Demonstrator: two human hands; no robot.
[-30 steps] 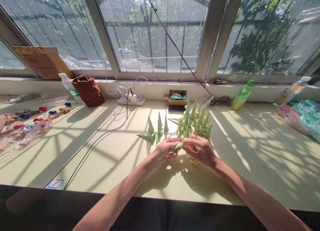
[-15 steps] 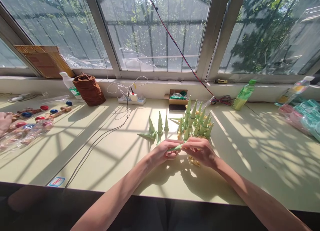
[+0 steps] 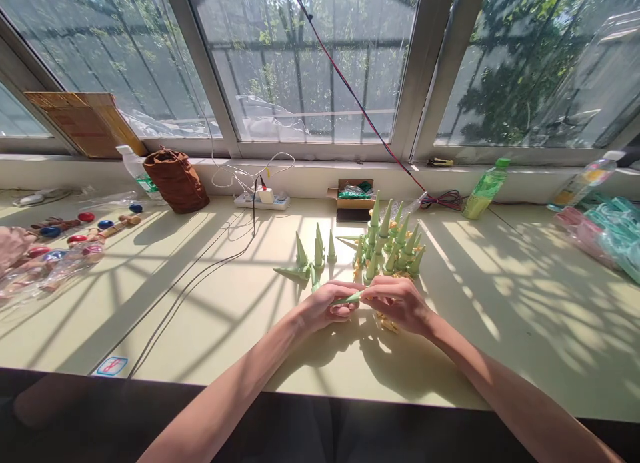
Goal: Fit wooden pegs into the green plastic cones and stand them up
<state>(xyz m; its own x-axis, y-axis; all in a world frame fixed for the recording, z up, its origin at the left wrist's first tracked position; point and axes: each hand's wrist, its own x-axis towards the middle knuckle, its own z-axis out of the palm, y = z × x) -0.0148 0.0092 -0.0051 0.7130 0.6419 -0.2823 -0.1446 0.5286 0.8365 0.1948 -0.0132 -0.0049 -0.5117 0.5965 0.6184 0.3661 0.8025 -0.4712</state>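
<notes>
My left hand point(image 3: 324, 307) is closed around a slim green plastic cone point(image 3: 347, 299), its tip pointing left. Fingers of my right hand point(image 3: 400, 304) pinch the wide end of the same cone, and whatever else they may hold is hidden. Behind my right hand stands a dense cluster of green cones point(image 3: 385, 224), with small yellow pieces around their bases. A smaller group of green cones point(image 3: 301, 251) is farther left, one of them lying on its side. Loose yellow pieces point(image 3: 389, 324) lie on the table under my right hand.
At the far left, another person's hand point(image 3: 14, 244) is beside bagged wooden toys with red and blue balls point(image 3: 75, 239). A brown pouch point(image 3: 176, 181), power strip point(image 3: 263, 199), small open box point(image 3: 355, 195) and green bottle point(image 3: 486, 189) line the back. Teal plastic items point(image 3: 617, 233) lie right.
Both hands keep nearly the same hold on the cone. The whole view has shifted slightly. At the far left, the other person's hand has moved a little farther into view.
</notes>
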